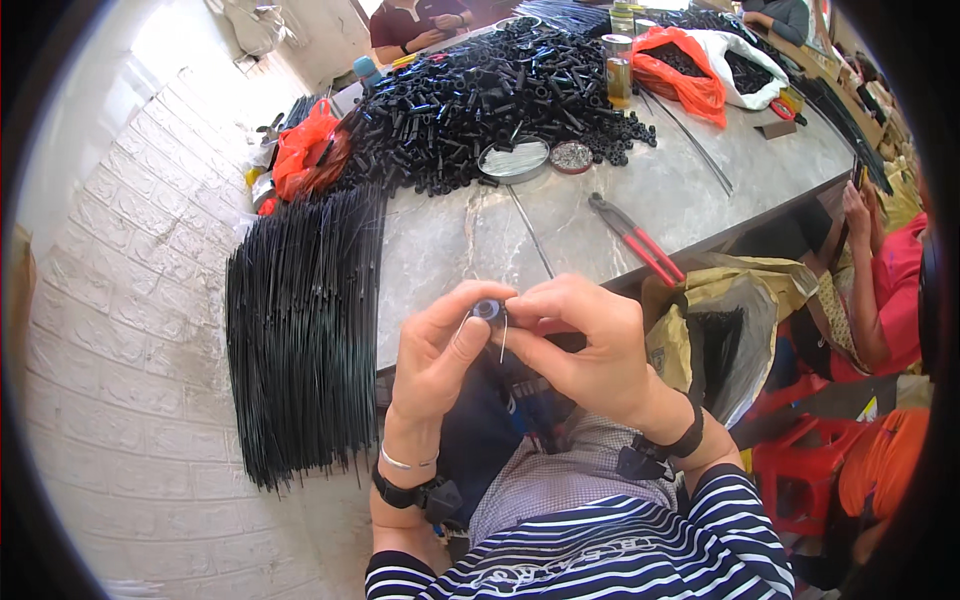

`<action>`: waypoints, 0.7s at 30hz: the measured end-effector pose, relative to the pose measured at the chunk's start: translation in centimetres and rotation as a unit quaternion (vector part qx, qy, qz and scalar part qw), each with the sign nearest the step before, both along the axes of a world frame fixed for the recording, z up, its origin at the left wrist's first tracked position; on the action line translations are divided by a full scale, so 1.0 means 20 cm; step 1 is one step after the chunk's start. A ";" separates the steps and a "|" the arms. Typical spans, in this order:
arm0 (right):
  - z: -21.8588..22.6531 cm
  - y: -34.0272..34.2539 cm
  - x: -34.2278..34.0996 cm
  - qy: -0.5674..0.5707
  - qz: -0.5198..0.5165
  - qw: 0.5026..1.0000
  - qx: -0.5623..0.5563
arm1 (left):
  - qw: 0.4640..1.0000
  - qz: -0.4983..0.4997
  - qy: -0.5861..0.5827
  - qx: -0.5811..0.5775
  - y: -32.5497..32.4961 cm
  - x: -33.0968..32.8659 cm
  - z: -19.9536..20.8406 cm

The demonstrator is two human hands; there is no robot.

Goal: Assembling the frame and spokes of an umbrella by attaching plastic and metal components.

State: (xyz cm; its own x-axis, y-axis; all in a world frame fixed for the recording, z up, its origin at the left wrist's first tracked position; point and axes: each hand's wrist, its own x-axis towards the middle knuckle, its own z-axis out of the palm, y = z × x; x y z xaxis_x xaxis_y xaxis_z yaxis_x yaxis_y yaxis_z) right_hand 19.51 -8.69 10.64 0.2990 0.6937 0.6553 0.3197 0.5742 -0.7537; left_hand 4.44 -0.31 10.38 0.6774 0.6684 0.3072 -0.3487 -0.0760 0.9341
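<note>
Striped sleeves and shirt (620, 550) lie nearest, at 6 o'clock, with a checked apron (560, 490) over the lap just above. At the centre of the view, short of the table (430, 260), a small dark round piece (489, 309) sits between the two hands. From there, the left hand (445, 335), at 8 o'clock, pinches it between thumb and forefinger; the right hand (590, 340), at 3 o'clock, pinches its near edge, the other fingers curled; whether they also trap the thin pale wire (503, 340) hanging at 6 o'clock cannot be told. Since that wire dangles partly free, it could slip out or bend if the pinch loosened or pushed crookedly. The piece is held over the lap, so a slip might drop it out of reach. At 12 o'clock, a dish of pale pins (514, 158) stands against the heap of black tubes (460, 90); a careless knock could spill pins among them.
</note>
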 end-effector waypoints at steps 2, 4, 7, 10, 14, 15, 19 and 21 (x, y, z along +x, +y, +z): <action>0.00 -0.02 0.01 -0.016 -0.005 1.000 0.005 | 1.000 -0.012 0.009 0.018 0.00 0.00 -0.01; 0.00 -0.02 0.01 -0.006 -0.003 1.000 0.000 | 0.999 -0.010 -0.011 0.037 0.00 0.02 -0.01; 0.02 -0.03 0.03 0.028 0.025 0.999 -0.025 | 1.000 0.002 -0.020 0.022 -0.01 0.04 -0.02; 0.02 -0.03 0.06 0.082 0.070 0.993 -0.058 | 0.999 -0.005 -0.036 0.022 -0.01 0.05 -0.03; 0.01 -0.03 0.06 0.118 0.087 0.986 -0.079 | 0.999 0.002 -0.033 0.028 -0.02 0.07 -0.03; 0.01 -0.03 0.06 0.119 0.087 0.986 -0.079 | 0.999 0.015 -0.029 0.026 -0.03 0.07 -0.03; -0.02 -0.02 0.06 0.096 0.068 0.992 -0.044 | 0.999 0.014 -0.040 -0.015 -0.04 0.08 -0.04; -0.02 -0.02 0.05 0.081 0.056 0.995 -0.033 | 0.999 0.010 -0.039 -0.021 -0.04 0.07 -0.04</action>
